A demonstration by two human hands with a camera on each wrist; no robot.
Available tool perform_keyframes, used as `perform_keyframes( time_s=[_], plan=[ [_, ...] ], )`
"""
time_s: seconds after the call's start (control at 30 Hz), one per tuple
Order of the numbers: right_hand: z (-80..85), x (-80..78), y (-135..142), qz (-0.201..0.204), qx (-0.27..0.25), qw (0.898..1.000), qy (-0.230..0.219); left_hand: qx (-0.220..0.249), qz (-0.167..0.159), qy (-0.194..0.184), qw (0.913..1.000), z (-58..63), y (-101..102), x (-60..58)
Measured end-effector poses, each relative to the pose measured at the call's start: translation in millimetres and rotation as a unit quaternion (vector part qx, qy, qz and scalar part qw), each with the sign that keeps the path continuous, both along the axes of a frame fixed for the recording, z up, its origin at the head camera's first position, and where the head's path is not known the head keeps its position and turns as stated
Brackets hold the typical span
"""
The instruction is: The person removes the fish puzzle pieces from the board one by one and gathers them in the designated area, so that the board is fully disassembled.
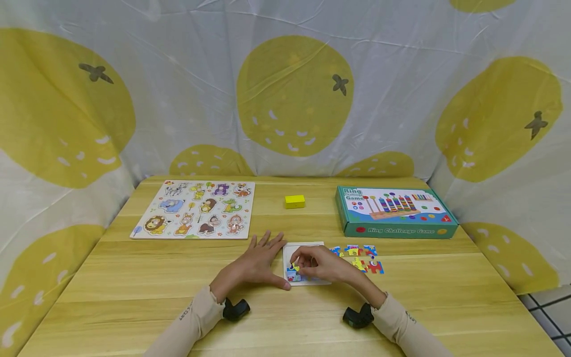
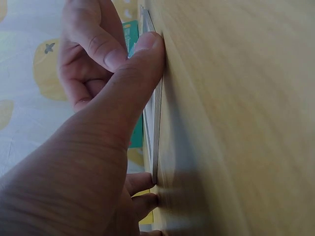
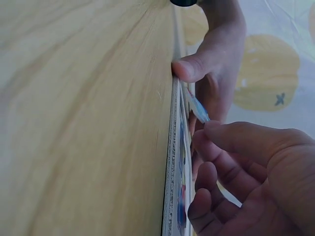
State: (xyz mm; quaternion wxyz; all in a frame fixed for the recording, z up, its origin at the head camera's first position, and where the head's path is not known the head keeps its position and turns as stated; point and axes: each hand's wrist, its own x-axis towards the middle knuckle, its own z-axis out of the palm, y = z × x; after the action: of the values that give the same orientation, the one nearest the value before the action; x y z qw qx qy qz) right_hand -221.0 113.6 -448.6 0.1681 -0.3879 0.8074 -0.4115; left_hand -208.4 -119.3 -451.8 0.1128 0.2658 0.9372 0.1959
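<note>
A small white puzzle board point(image 1: 305, 244) lies on the table, with some colourful pieces in its lower part. My left hand point(image 1: 256, 263) is spread at the board's left side. Its thumb point(image 2: 150, 42) touches the near corner, while fingertips rest at the far corner. Over the board, my right hand point(image 1: 323, 262) pinches a puzzle piece point(image 3: 198, 109) between thumb and index finger, tilted above the lower left area. Part of the board is hidden under the right hand. Just right of it lie several loose puzzle pieces point(image 1: 373, 267), partly behind the right wrist.
An animal peg puzzle point(image 1: 192, 210) lies at the back left of the wooden table point(image 1: 147, 277). A yellow block point(image 1: 295, 202) sits at the back middle. On the back right stands a green Ring Challenge Game box point(image 1: 397, 213). A patterned curtain point(image 1: 294, 99) surrounds the table's back and sides.
</note>
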Motion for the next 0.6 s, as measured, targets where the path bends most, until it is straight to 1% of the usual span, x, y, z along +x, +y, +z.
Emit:
perform_keyframes(
  time_s=[0.33, 0.6],
  plan=[
    [4.2, 1.0, 6.2, -0.011, 0.006, 1.000, -0.007, 0.000, 0.000, -0.004, 1.0000, 1.7, 0.8, 1.2],
    [5.8, 0.7, 27.5, -0.025, 0.006, 1.000, -0.014, -0.008, 0.002, 0.000, 1.0000, 0.6, 0.3, 1.1]
  ],
)
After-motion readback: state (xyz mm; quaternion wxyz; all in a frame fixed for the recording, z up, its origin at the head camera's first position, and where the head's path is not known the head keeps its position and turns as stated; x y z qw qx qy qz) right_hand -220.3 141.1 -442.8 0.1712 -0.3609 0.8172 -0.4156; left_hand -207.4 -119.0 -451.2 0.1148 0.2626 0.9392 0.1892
